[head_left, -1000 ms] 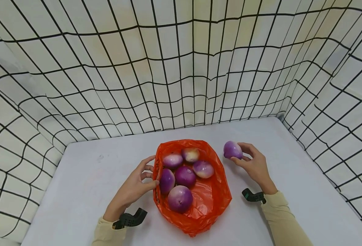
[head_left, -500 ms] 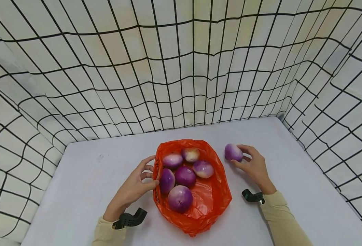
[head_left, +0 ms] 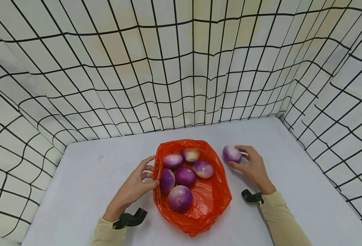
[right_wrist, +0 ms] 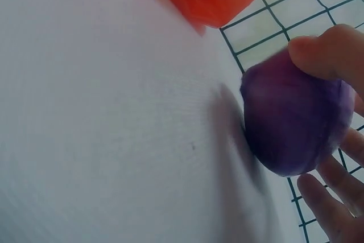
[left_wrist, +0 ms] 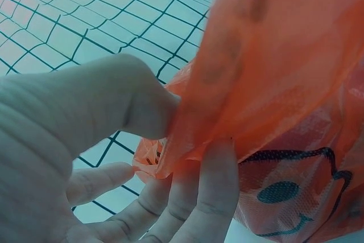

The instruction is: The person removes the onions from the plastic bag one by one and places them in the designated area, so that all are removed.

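An open red plastic bag (head_left: pixel 204 198) stands mid-table with several purple onions (head_left: pixel 185 176) inside. My left hand (head_left: pixel 137 184) pinches its left rim between thumb and fingers; the left wrist view shows the thin orange-red film (left_wrist: pixel 256 83) caught there, with a printed face on the bag's outside. To the right of the bag, my right hand (head_left: pixel 252 167) grips one more purple and white onion (head_left: pixel 231 154) between thumb and fingertips. In the right wrist view this onion (right_wrist: pixel 296 115) is close over the tabletop, its shadow beside it.
The white tabletop (head_left: pixel 101 174) extends on both sides of the bag. Black grid netting (head_left: pixel 181 82) over white sheeting rises behind the table and along both sides. A black camera mount sits on each wrist, the left one (head_left: pixel 133 217) near the bag.
The onion in my right hand has come down slightly and turned, now showing more of its white side. My left hand and the bag look the same.
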{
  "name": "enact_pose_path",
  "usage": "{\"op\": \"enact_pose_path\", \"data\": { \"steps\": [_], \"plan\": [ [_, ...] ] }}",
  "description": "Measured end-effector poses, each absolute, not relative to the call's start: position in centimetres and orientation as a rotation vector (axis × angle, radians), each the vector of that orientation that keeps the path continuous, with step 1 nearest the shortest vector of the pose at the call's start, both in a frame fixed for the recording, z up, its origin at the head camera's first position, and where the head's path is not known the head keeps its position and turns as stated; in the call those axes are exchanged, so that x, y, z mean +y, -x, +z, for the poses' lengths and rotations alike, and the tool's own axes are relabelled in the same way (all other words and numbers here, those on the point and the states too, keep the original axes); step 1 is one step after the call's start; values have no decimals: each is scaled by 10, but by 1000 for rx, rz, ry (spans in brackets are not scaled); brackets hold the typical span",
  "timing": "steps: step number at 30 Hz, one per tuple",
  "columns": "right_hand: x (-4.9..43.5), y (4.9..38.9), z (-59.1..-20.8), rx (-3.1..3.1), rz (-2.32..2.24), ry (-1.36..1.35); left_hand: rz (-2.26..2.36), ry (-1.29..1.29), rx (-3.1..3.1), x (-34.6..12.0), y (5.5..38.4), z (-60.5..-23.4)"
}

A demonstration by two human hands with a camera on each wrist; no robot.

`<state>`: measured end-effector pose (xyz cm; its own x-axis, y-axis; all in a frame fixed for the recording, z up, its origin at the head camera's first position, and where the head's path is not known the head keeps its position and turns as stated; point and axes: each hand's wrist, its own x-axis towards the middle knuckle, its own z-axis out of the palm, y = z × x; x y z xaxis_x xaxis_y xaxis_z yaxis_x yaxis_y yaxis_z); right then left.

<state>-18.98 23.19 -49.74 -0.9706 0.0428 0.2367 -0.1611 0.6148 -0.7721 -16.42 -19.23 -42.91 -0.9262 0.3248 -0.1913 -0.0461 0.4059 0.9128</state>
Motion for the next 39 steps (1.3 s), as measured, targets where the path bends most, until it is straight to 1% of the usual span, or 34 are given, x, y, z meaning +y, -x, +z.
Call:
{"op": "enact_pose_path", "data": {
  "steps": [20,30,39],
  "plan": [
    [229,186,-491,-2607,1188,-197,1501,-207,2357,-192,163,-428],
    [224,180,-477,-2543,1102,-259,1509,-215,2346,-193,162,-430],
    [209,171,-454,-2480,1128,-339,1508,-226,2345,-193,163,-429]
  ]
}}
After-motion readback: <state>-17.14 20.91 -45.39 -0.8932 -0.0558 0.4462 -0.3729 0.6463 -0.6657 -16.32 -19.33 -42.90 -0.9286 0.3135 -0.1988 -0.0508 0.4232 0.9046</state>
